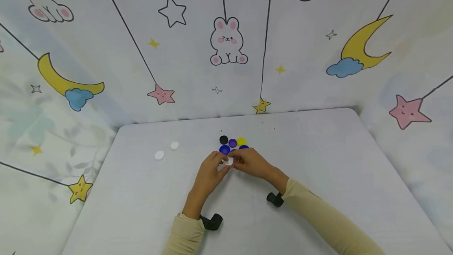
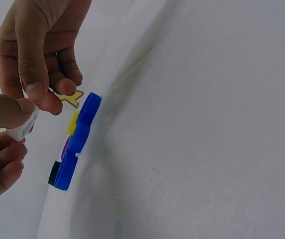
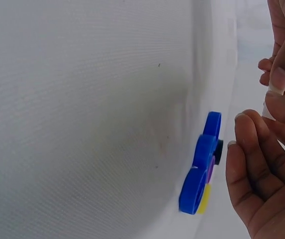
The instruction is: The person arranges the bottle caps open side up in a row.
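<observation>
Both hands meet over a small white cap point(image 1: 229, 161) near the middle of the table. My left hand point(image 1: 209, 174) pinches it between thumb and fingers. From the other side, my right hand point(image 1: 254, 163) pinches its edge with thumb and forefinger. In the left wrist view green print shows on the white cap point(image 2: 27, 126); fingers hide part of it. Just beyond the hands lie several caps: blue caps point(image 1: 224, 150) nearest, then a black cap point(image 1: 223, 139), a purple cap point(image 1: 232, 143) and a yellow cap point(image 1: 241, 141). The right hand partly covers the blue ones.
Two white caps point(image 1: 159, 155) lie apart on the left of the white table point(image 1: 318, 148). A black device point(image 1: 212, 222) sits at the left wrist, and another black device point(image 1: 275, 200) at the right. Behind the table hangs a backdrop point(image 1: 198, 66) with cartoon drawings.
</observation>
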`<state>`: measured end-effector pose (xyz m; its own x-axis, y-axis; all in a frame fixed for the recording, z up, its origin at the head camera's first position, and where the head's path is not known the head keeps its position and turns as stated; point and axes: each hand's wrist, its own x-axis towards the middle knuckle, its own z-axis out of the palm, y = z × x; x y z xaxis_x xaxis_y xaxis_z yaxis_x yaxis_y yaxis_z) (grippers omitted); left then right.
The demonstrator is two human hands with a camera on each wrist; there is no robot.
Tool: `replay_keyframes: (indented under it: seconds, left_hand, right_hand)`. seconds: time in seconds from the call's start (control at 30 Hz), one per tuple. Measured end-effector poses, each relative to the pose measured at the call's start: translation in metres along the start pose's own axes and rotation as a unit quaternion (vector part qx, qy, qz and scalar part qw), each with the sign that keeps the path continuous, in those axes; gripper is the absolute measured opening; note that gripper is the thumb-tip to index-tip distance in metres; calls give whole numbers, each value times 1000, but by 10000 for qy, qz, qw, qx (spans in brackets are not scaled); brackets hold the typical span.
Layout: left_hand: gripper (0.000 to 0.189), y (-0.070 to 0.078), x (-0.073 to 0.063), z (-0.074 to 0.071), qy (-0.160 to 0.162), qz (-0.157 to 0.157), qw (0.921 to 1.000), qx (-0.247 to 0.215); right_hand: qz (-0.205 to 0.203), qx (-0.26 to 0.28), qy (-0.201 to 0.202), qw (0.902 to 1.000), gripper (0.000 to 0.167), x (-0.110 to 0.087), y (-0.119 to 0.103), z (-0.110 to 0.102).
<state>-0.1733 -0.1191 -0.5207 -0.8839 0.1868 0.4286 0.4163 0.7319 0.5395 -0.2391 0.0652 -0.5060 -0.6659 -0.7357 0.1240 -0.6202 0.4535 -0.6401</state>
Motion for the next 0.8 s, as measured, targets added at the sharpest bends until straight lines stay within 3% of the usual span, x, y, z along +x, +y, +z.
replay_keyframes:
  seconds: [0.43, 0.8]
  left_hand:
    - [23, -1, 0, 5, -67, -56, 9999, 102]
    - [21, -16, -2, 21, -36, -254, 9992, 322]
  right_hand:
    - [41, -175, 14, 9998, 28, 1, 5, 4]
    - [366, -229, -392, 9983, 40, 3, 5, 12]
